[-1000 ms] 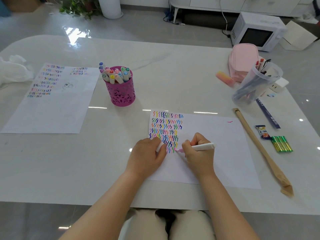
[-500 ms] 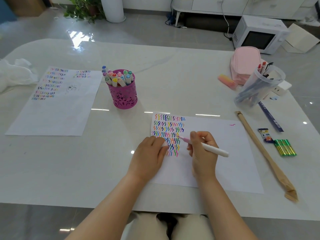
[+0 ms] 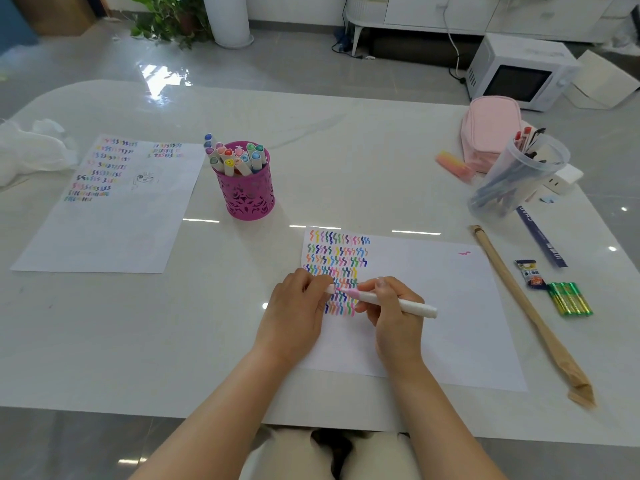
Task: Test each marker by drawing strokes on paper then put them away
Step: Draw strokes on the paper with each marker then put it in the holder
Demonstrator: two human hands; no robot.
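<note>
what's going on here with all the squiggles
A person is doing colour tests. The right hand grips a white-barrelled pink-tipped marker over the white paper sheet marked with coloured squiggles. The left hand pinches its small white cap right at the tip, so recapping looks likely. More markers stand in the pink cut-out pen cup behind.

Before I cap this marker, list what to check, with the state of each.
1. Right-hand grip holds the marker: ok.
2. Left-hand grip pinches the cap: ok.
3. Cap is close to the pink tip: ok.
4. Cap opening is lined up with the tip: cannot tell.
5. Tip is lifted off the paper: cannot tell.
6. Pink cup stands upright, ready for the marker: ok.
</note>
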